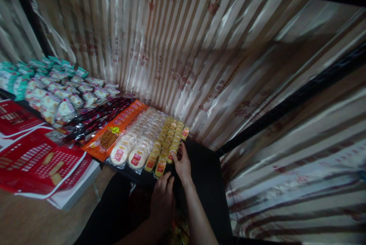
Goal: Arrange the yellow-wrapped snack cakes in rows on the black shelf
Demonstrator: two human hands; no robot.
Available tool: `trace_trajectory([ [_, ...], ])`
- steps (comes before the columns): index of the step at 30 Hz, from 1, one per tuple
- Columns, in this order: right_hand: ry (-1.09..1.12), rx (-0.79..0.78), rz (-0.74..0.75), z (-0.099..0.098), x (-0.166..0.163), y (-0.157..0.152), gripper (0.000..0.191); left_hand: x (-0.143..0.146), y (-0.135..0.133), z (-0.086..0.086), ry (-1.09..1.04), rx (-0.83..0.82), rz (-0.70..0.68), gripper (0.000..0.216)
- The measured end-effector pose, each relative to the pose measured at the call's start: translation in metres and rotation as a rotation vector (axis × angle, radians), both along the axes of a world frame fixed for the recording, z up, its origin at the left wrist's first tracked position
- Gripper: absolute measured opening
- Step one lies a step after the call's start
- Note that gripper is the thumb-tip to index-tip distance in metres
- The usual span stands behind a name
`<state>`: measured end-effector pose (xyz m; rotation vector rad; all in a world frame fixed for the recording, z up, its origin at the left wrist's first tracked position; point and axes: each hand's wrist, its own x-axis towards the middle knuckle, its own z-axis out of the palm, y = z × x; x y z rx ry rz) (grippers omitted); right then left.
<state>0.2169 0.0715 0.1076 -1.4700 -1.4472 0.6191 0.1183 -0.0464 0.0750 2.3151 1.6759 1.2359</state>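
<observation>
Big striped curtain [177, 46] behind a black shelf [204, 176], with white crackers [140, 134] lined up just left of the yellow packets [166, 140]. Right hand's [183, 165] got thumb and fingers parted by the near packets, left hand's [163, 195] fingers are bunched together there too. Can't tell if either's pinching one.

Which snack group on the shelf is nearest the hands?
The yellow snacks, the rightmost group: right hand at their right edge, left hand at their front. White crackers and the orange packet lie farther left.

Dim light, pale sheen on striped sheeting [154, 42], deep shadow below, blurry edges
</observation>
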Motion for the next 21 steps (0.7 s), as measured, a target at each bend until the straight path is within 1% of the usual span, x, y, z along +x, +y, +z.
trace_trajectory([
  [2, -0.003, 0.020, -0.020, -0.002, 0.000, -0.001, 0.074, -0.012, -0.011, -0.007, 0.031, 0.005, 0.073, 0.045],
  [4, -0.044, 0.035, -0.076, 0.002, -0.001, -0.005, 0.074, -0.021, -0.017, -0.014, 0.069, -0.009, 0.091, 0.048],
  [6, -0.085, 0.070, -0.157, 0.010, -0.004, -0.015, 0.066, -0.025, -0.018, -0.020, 0.097, -0.032, 0.079, 0.050],
  [8, -0.105, 0.116, -0.241, 0.016, -0.010, -0.030, 0.054, -0.027, -0.016, -0.022, 0.112, -0.055, 0.071, 0.050],
  [10, -0.122, 0.124, -0.273, 0.018, -0.018, -0.048, 0.042, -0.027, -0.012, -0.022, 0.116, -0.063, 0.076, 0.050],
  [12, -0.138, 0.082, -0.202, 0.013, -0.027, -0.066, 0.035, -0.027, -0.008, -0.020, 0.114, -0.063, 0.085, 0.052],
  [15, -0.150, 0.053, -0.088, 0.001, -0.040, -0.081, 0.034, -0.027, 0.000, -0.013, 0.150, -0.040, 0.103, 0.053],
  [18, -0.158, 0.050, -0.027, -0.005, -0.048, -0.082, 0.037, -0.026, 0.009, -0.008, 0.226, 0.021, 0.147, 0.049],
  [21, -0.166, 0.044, -0.036, -0.005, -0.048, -0.075, 0.038, -0.027, 0.017, -0.010, 0.292, 0.099, 0.140, 0.044],
])
